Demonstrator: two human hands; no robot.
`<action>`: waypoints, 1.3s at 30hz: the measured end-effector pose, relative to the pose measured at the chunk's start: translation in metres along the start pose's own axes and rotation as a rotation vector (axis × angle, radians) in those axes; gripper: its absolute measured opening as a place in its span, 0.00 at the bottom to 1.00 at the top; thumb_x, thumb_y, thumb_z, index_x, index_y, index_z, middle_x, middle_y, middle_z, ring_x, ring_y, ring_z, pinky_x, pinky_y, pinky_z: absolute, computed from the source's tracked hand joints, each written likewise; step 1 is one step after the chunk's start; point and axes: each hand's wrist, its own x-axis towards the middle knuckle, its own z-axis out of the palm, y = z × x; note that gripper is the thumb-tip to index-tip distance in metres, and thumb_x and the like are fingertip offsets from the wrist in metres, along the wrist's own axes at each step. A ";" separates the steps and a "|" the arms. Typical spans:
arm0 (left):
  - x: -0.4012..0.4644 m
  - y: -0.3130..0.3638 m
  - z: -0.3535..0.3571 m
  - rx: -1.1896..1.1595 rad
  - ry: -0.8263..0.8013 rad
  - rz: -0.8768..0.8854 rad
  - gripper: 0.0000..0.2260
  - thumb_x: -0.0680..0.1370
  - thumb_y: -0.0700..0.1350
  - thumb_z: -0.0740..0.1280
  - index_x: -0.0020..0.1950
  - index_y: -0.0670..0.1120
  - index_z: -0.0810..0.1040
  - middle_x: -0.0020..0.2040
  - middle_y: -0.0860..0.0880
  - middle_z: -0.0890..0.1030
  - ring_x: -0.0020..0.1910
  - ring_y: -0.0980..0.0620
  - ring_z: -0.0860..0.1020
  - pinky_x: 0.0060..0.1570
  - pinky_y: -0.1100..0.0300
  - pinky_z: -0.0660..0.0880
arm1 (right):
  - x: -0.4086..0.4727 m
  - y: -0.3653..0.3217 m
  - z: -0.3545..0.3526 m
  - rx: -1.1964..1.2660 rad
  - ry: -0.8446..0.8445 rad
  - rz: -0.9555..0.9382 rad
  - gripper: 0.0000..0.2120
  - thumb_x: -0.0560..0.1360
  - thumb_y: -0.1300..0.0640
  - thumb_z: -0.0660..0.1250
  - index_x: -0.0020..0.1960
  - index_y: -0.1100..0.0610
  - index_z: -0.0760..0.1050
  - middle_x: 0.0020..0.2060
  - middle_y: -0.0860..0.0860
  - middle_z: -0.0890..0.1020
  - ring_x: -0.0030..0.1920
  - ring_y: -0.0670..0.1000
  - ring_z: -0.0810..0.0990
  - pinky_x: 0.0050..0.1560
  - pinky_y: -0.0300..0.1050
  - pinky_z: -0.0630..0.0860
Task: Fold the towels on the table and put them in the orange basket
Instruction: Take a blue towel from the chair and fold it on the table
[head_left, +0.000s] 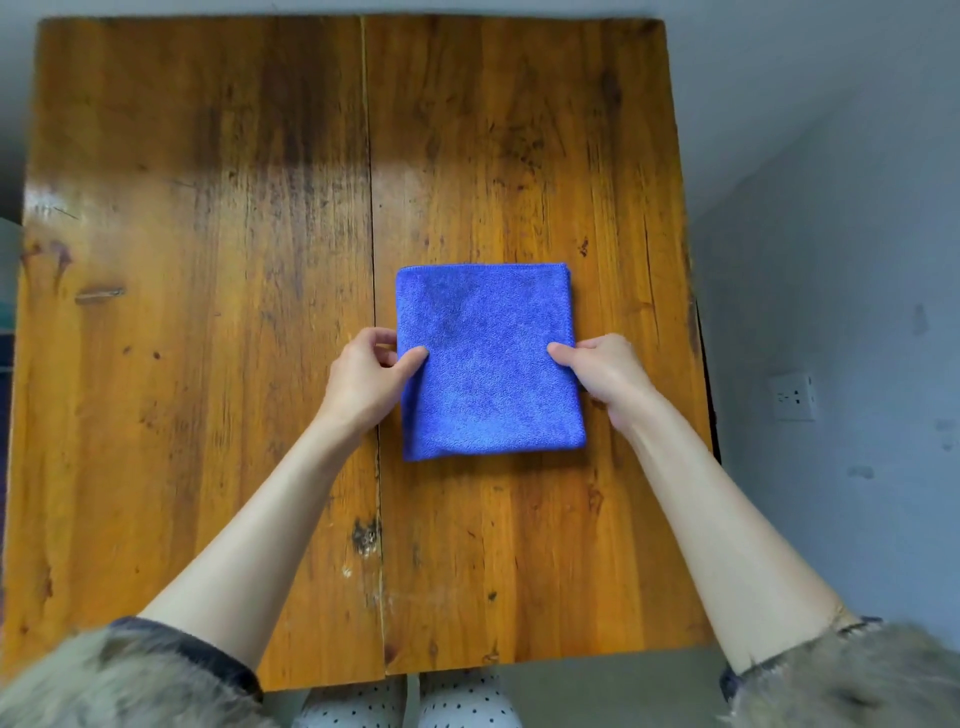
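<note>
Blue microfiber towel (488, 364) sits folded toward the counter's (208, 312) right edge, left hand (371, 376) and right hand (605, 371) each pinching a side edge, so I'd lift both evenly to keep the fold tidy.

Furry grey-tan sleeves (119, 675), polka-dotted white trousers (457, 701)

Soft, even daylight fills the scene, and a pale band of glare crosses the varnished, orange-brown wooden table (208, 364) near its far half, brightest at the left edge. Wide-angle distortion bows the table's edges outward. The fluffy grey-brown fur sleeves (119, 686) at the bottom corners are blurred, and shadows stay faint
</note>
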 end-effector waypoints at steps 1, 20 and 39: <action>0.001 -0.001 -0.001 -0.003 -0.023 -0.005 0.15 0.74 0.50 0.70 0.56 0.44 0.75 0.44 0.48 0.78 0.44 0.52 0.75 0.45 0.59 0.69 | 0.000 -0.002 -0.001 0.021 -0.035 0.022 0.10 0.75 0.55 0.67 0.49 0.63 0.78 0.46 0.53 0.82 0.38 0.46 0.78 0.35 0.40 0.73; -0.038 0.011 -0.057 -0.401 -0.277 -0.146 0.07 0.78 0.42 0.65 0.55 0.46 0.70 0.44 0.50 0.78 0.37 0.56 0.76 0.30 0.64 0.76 | -0.048 -0.027 -0.017 0.265 -0.389 -0.018 0.03 0.76 0.60 0.64 0.49 0.56 0.76 0.47 0.51 0.81 0.47 0.50 0.79 0.49 0.49 0.76; -0.217 -0.105 -0.343 -0.716 0.269 0.013 0.06 0.77 0.40 0.65 0.49 0.51 0.74 0.43 0.48 0.77 0.32 0.58 0.78 0.31 0.62 0.76 | -0.283 -0.186 0.168 0.052 -0.768 -0.418 0.05 0.75 0.63 0.64 0.47 0.55 0.76 0.40 0.51 0.80 0.40 0.49 0.75 0.44 0.46 0.74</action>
